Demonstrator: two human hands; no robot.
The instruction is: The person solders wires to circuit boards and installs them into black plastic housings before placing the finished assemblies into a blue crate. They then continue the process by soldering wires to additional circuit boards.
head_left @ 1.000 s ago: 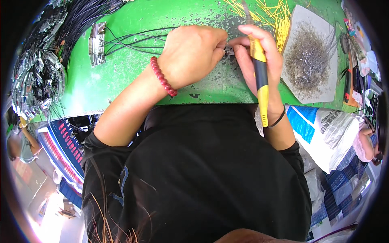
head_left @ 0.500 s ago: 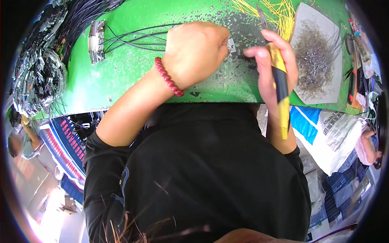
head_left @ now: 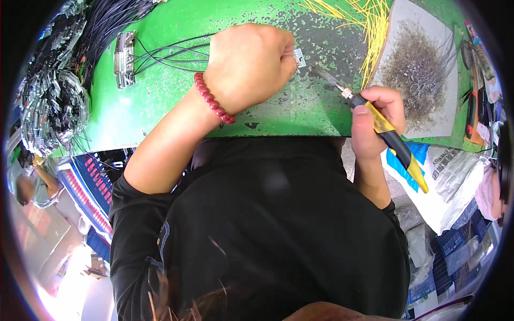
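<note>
My right hand (head_left: 377, 120) is closed around the yellow-and-black handle of a soldering iron (head_left: 393, 139). Its metal tip points up and left, a short way from a small silver-white connector piece (head_left: 299, 58). That piece sticks out past the fingers of my left hand (head_left: 249, 67), which is closed with its back upward and hides most of its grip. Black wires (head_left: 176, 53) run from under my left hand to a silver metal connector block (head_left: 125, 60) lying on the green bench (head_left: 176, 112).
Yellow wires (head_left: 369, 40) lie at the far right, beside a grey board (head_left: 393, 115) covered in dark residue and wire scraps. A pile of silver connectors (head_left: 53, 107) with black wires fills the left end. Tools with orange handles (head_left: 472, 115) lie along the right edge.
The soldering iron has swung from upright to a slant, its tip now lower and nearer the small connector piece. My right fingers have closed round its handle. My left hand has shifted slightly left.
</note>
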